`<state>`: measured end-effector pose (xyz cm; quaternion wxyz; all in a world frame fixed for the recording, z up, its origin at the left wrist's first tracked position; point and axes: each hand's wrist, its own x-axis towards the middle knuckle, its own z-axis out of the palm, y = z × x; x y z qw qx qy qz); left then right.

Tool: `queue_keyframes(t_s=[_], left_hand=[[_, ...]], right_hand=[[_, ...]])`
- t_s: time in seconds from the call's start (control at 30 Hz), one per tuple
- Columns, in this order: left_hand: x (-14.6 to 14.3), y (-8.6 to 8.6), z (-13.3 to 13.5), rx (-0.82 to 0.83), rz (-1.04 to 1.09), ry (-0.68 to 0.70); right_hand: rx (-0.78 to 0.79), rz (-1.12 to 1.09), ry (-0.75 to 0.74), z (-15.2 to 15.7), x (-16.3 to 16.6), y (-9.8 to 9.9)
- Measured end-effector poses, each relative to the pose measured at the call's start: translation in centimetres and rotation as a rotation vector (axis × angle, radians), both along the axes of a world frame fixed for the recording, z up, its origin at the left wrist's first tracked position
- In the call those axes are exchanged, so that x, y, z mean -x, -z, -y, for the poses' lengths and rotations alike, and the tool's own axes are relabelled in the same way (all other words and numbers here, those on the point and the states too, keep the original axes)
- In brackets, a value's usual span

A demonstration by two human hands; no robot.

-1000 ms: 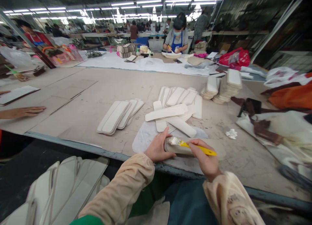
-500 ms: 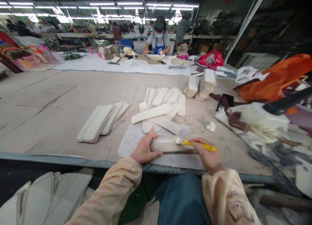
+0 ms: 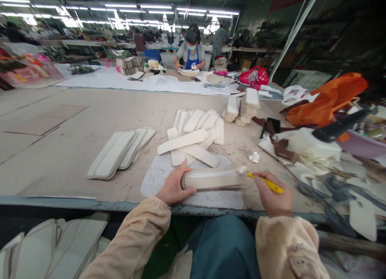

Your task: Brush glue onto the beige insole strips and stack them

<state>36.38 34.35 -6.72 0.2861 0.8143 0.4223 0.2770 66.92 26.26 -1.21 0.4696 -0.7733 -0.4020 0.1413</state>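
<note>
My left hand (image 3: 176, 184) grips the left end of a stack of long beige strips (image 3: 214, 181), thumb in front and fingers behind. A wet white streak runs along the top strip. In my right hand (image 3: 273, 194) is a yellow-handled brush (image 3: 265, 182), its bristles coated with white paste at the stack's right end. Just behind the stack, loose pale strips (image 3: 187, 142) lie crossed over one another, partly on a white sheet (image 3: 155, 174). Left of them, more strips (image 3: 113, 154) are fanned out in an overlapping row.
Two neat piles of strips (image 3: 250, 104) stand at the back right. A crumpled white scrap (image 3: 254, 157) lies near the brush. To the right are a white container (image 3: 313, 144), grey cloth strips and an orange bag (image 3: 328, 98). A co-worker (image 3: 193, 51) works across the table.
My right hand has drawn the brush rightward along the top strip, from its middle to its right end. My left hand keeps its hold. The whole view has shifted slightly.
</note>
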Motion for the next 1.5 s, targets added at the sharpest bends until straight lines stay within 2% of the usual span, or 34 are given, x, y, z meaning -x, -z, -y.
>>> queue_keyframes(t_s=[0.13, 0.23, 0.3, 0.4, 0.63, 0.73, 0.8, 0.93, 1.1, 1.2, 1.33, 1.5], left_hand=[[0.0, 0.2, 0.0, -0.004, 0.009, 0.008], [0.0, 0.2, 0.0, 0.005, 0.008, 0.005], [0.0, 0.1, 0.0, 0.014, 0.006, 0.002], [0.0, -0.1, 0.0, 0.016, 0.003, 0.007], [0.0, -0.1, 0.0, 0.005, 0.013, 0.021], [0.0, -0.1, 0.1, 0.003, 0.014, 0.023], [0.0, -0.1, 0.1, -0.002, 0.019, 0.023], [-0.1, -0.2, 0.0, 0.005, 0.022, 0.024], [-0.1, -0.2, -0.1, 0.046, 0.026, 0.022], [-0.1, -0.2, 0.0, 0.029, 0.025, 0.019], [-0.1, -0.3, 0.0, 0.024, 0.019, 0.015], [-0.1, -0.5, 0.0, 0.024, 0.005, 0.008]], right_hand=[[-0.127, -0.144, -0.142, 0.0, 3.6, 0.0], [-0.085, -0.214, -0.33, -0.2, 6.3, 0.5], [-0.041, -0.214, -0.386, -0.4, 7.3, 0.9], [-0.025, -0.18, -0.309, -0.5, 6.9, 0.9], [0.049, -0.056, 0.016, 0.0, 1.8, -0.2], [0.053, -0.05, 0.037, 0.3, 1.7, -0.3], [0.033, -0.126, -0.067, 0.3, 3.0, -0.3], [0.03, -0.34, -0.371, 0.0, 7.3, -0.3], [0.107, -0.325, -0.518, -0.5, 10.1, -0.2], [0.124, -0.269, -0.511, -0.7, 9.3, 0.1], [0.169, -0.199, -0.463, -0.6, 6.7, 0.1], [0.222, -0.151, -0.318, -0.2, 2.7, -0.7]])
